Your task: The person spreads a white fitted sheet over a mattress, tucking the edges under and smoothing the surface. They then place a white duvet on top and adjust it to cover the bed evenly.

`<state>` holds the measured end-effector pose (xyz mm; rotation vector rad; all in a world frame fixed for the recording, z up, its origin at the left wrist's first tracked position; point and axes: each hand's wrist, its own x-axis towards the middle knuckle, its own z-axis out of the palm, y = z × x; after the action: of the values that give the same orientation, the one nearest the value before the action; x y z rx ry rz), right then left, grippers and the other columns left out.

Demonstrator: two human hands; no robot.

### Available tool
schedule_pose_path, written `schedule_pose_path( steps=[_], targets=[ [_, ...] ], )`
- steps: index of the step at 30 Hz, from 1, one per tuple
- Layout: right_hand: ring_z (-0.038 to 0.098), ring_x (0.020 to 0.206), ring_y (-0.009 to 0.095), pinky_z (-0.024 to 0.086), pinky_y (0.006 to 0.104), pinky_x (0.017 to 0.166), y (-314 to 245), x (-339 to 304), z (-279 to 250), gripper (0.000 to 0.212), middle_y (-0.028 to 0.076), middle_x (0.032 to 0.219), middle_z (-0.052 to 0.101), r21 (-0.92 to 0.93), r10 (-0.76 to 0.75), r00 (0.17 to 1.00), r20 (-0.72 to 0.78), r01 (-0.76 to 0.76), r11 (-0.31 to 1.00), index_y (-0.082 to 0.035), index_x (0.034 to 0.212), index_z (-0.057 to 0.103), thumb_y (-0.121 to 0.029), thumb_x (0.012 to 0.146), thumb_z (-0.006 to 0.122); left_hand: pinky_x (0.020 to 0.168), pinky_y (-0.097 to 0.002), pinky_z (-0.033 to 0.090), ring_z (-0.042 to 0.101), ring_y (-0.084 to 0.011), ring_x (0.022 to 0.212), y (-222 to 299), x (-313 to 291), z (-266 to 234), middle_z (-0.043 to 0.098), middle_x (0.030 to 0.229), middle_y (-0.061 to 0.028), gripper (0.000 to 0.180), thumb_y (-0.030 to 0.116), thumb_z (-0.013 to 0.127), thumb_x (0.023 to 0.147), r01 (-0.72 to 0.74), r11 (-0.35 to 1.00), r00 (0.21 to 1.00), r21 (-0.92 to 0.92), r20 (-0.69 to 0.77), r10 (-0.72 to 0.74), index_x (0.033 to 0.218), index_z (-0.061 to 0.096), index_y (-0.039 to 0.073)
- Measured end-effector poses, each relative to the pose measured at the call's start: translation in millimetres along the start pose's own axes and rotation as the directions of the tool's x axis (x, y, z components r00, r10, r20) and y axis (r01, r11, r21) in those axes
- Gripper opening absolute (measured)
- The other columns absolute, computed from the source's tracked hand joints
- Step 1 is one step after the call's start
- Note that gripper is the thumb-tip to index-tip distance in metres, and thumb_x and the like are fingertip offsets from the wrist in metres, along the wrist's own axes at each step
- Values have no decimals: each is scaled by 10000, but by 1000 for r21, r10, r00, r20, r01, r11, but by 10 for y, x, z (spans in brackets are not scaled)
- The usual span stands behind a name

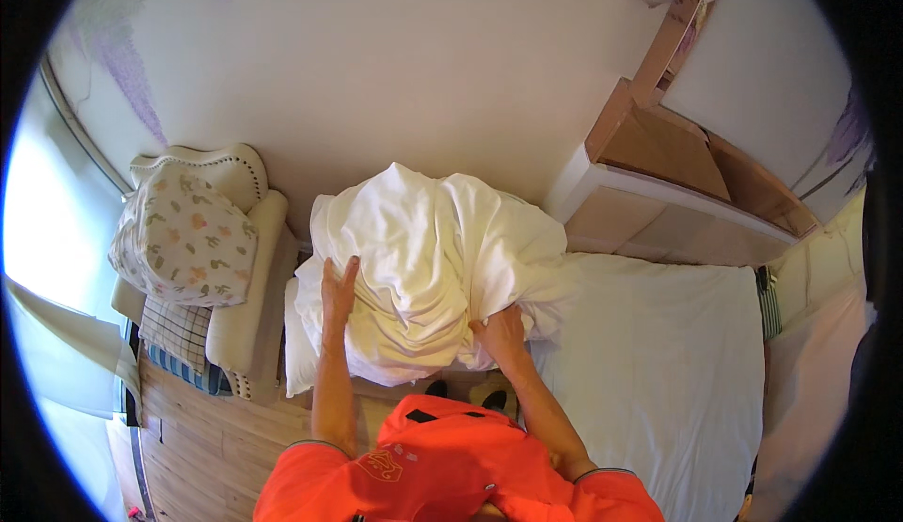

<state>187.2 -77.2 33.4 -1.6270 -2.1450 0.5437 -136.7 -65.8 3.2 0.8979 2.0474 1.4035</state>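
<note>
A big bunched-up white duvet [400, 249] lies heaped in front of me, full of folds. My left hand [340, 289] rests against its left side, thumb and fingers apart, without a grip on the cloth. At the duvet's near right part, my right hand [499, 331] is closed on a fold of it. Under the heap, the bed shows at the right as a smooth, pale sheet [658, 362]. Beneath the duvet's left edge sticks out a white padded edge [299, 348], mostly hidden.
To the left stands a cream armchair [246, 287] with a cactus-patterned bundle [188, 240] and a checked cushion [176, 331] on it. A headboard with open shelves [658, 150] runs along the far right wall. Wooden floor [221, 447] shows at the lower left, beside a bright window curtain [71, 334].
</note>
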Motion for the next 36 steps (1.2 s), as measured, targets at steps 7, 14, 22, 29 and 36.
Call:
schedule_pose_path(
  steps=[7, 14, 22, 29, 36],
  targets=[
    [528, 1104, 238, 427, 305, 918, -242, 108, -260, 723, 170, 1201, 565, 768, 73, 935, 347, -328, 550, 49, 1300, 422, -328, 769, 735, 806, -452, 456, 577, -438, 949, -172, 13, 230, 606, 1006, -296, 501, 366, 676, 795, -94, 939, 994, 331, -17, 105, 1053, 586, -55],
    [545, 1128, 300, 408, 342, 941, -383, 338, -236, 581, 178, 1232, 575, 561, 312, 926, 214, -378, 736, 14, 1287, 469, -349, 853, 602, 623, -459, 428, 565, -421, 677, 521, 66, 48, 582, 695, -254, 264, 185, 634, 831, -302, 893, 945, 333, -22, 327, 741, 596, -61],
    [465, 1210, 350, 362, 364, 999, 644, 384, 520, 585, 204, 1336, 477, 652, 169, 975, 143, -221, 725, 1, 1311, 449, -335, 847, 561, 649, -433, 412, 523, -368, 680, 1744, -1251, 290, 583, 810, -175, 175, 22, 668, 751, -773, 613, 624, -165, -20, 781, 919, 624, 4],
    [431, 1241, 351, 344, 367, 1023, 845, 218, 679, 601, 212, 1360, 445, 538, 177, 946, 270, -301, 787, 0, 1324, 434, -331, 837, 558, 901, -458, 381, 454, -350, 1074, 1207, -1521, 402, 509, 1098, -198, 421, 98, 793, 616, -702, 710, 670, -43, 299, 680, 982, 607, 8],
    [420, 1254, 349, 344, 366, 1029, 757, 215, 952, 601, 221, 1358, 443, 506, 333, 935, -120, -231, 831, 2, 1314, 442, -340, 831, 551, 906, -343, 439, 555, -254, 1031, 806, -761, 241, 547, 1201, -169, 754, 102, 760, 699, -49, 989, 903, -143, 417, 105, 1317, 361, -66]
  ],
)
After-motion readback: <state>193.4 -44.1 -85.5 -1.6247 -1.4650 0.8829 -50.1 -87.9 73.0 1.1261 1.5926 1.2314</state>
